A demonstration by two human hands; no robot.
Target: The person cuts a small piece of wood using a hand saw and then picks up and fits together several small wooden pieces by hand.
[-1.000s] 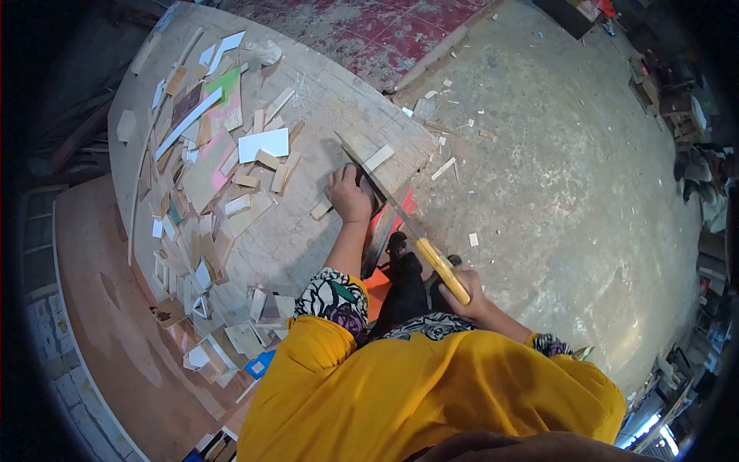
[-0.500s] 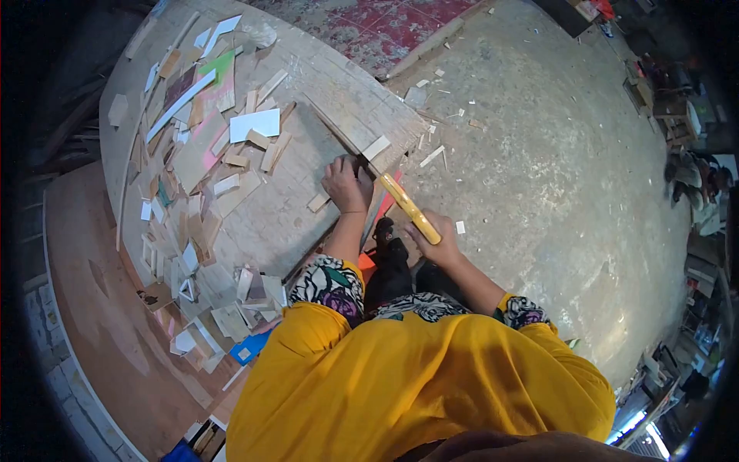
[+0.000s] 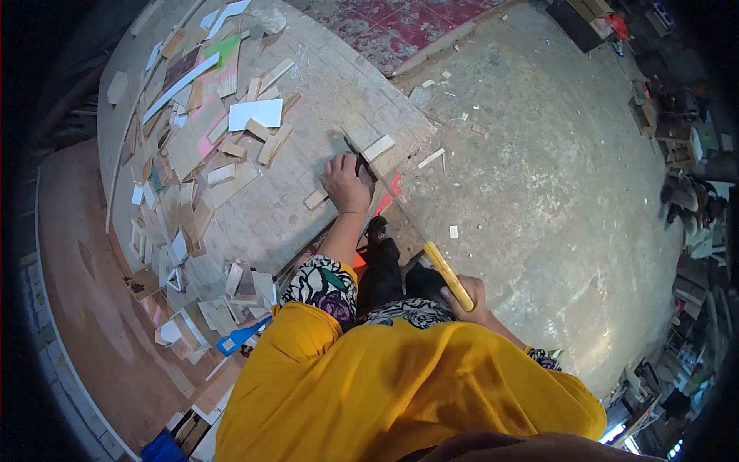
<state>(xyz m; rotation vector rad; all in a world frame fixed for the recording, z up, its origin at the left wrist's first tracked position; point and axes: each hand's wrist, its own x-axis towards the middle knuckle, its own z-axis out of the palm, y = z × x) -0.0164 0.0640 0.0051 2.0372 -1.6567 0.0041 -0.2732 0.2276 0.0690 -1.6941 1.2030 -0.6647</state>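
My right hand (image 3: 471, 299) is wrapped round the yellow handle of a handsaw (image 3: 448, 276), low and close to my body. Its thin blade slants up and left to the workbench edge, by my left hand (image 3: 346, 183). The left fingers curl down over a dark piece at that edge, largely hidden under them, so I cannot make out what it is. Just beyond the blade's tip lies a pale wooden block (image 3: 378, 148). Another small wood block (image 3: 315, 199) rests beside my left wrist.
Wood offcuts and a white rectangular panel (image 3: 255, 115) lie scattered over the left of the workbench (image 3: 323, 92). A brown board (image 3: 85, 285) is at far left. The concrete floor (image 3: 539, 169) to the right carries small scraps. Cluttered shelves line the right side.
My right hand has drawn the saw back toward my body, down and right, so less blade reaches over the bench. My left hand stays nearly where it was.
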